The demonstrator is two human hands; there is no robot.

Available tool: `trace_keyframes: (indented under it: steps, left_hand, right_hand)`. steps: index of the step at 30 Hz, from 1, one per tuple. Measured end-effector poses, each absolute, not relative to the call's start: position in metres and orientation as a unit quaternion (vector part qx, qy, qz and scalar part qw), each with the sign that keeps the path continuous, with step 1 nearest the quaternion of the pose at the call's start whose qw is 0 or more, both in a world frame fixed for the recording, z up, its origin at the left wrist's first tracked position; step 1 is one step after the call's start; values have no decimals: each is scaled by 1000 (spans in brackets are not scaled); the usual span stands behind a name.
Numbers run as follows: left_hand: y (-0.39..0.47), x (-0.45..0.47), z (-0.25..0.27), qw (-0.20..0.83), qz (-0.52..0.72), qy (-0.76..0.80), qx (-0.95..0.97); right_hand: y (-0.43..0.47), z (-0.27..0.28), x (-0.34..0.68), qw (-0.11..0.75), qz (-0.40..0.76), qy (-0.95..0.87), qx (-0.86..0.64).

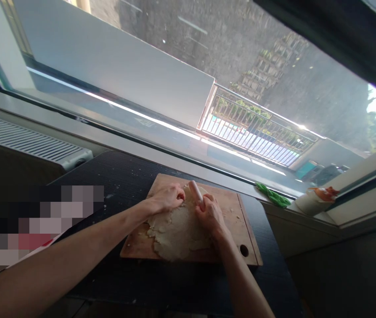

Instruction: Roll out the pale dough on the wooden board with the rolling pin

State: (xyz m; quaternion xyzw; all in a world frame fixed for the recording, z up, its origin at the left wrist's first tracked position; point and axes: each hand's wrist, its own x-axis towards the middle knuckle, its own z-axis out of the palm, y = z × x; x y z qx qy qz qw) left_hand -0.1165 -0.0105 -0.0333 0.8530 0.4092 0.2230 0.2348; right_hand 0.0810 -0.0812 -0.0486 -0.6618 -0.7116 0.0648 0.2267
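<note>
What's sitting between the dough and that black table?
A wooden board: in the head view, the dough lies on it, and it rests on the black table.

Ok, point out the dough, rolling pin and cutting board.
Dough [181, 232]: head view, middle of the sheet.
Rolling pin [196, 193]: head view, exposed shaft.
Cutting board [236, 232]: head view, bare right part.

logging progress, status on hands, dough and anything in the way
Right hand gripping rolling pin. Left hand curled at dough. Dough flat, ragged-edged, on cutting board. Stray crumbs alongside.
</note>
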Motion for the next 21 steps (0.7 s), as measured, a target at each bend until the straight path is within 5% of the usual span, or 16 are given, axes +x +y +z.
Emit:
trace_keyframes:
  steps: [9,21]
  left_hand:
    - [15,-140,-50,151,425,496,742]
    - [6,-137,-69,267,499,468,679]
  right_hand:
    - [-70,-17,62,137,114,-753,-634]
    - [-7,-31,25,97,30,-661,-744]
